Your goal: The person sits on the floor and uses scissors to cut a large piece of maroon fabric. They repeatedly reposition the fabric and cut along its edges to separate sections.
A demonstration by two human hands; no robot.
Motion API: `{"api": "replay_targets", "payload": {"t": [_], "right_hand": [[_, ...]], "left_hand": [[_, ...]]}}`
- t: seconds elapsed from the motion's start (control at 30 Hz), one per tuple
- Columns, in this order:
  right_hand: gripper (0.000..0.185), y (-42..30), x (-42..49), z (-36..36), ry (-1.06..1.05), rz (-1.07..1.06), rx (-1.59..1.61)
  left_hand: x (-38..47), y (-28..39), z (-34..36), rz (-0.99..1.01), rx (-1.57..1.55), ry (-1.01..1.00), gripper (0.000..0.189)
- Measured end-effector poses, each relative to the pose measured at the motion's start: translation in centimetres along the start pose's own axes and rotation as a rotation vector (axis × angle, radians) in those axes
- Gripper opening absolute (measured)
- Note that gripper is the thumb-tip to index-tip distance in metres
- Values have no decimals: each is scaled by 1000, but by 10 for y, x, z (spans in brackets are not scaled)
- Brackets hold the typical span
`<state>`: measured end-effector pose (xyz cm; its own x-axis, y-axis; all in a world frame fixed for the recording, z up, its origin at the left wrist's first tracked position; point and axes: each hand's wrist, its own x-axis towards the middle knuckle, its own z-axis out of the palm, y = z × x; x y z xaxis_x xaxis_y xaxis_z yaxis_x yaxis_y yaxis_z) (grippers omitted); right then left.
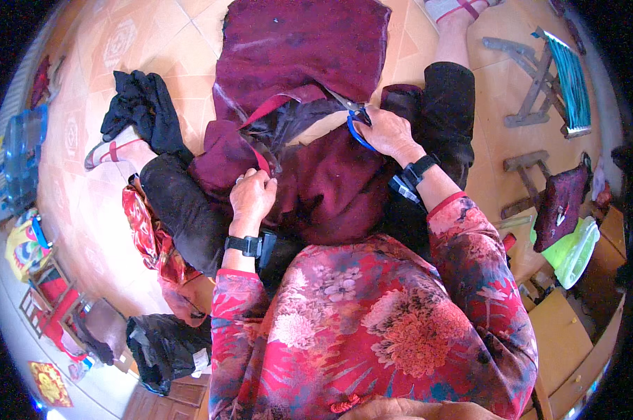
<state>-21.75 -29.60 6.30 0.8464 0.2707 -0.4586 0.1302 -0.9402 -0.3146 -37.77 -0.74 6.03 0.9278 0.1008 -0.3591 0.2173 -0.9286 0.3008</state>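
Note:
A large maroon cloth [301,47] spreads from the lap to the tiled floor, with a long gap between its far part and the part bunched on my thighs. My right hand [390,131] grips blue-handled scissors [354,112], whose blades point up and left at the cloth's edge by the gap. My left hand [253,197] pinches the near cloth by a narrow red-pink strip [262,159]. A similar red-pink edge [266,110] curls along the far side of the gap. Dark shiny material shows inside the opening. Both wrists wear black straps.
Black cloth [143,107] lies by the left foot, and shiny red fabric [138,226] beside the left leg. A black plastic bag [164,346] sits at lower left. On the right stand a folding stool [571,84] with a teal seat and a light-green plastic basin [574,257].

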Motion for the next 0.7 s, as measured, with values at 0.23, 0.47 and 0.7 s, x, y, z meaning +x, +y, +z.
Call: {"api": "replay_targets", "payload": {"t": [0.23, 0.47, 0.7], "right_hand": [[49, 6, -2, -1, -14, -13, 10], [52, 5, -12, -8, -82, -63, -92], [50, 13, -30, -25, -151, -94, -56]], "left_hand": [[18, 24, -12, 149, -82, 432, 12], [54, 55, 8, 275, -64, 308, 16], [64, 54, 31, 150, 28, 156, 28]]}}
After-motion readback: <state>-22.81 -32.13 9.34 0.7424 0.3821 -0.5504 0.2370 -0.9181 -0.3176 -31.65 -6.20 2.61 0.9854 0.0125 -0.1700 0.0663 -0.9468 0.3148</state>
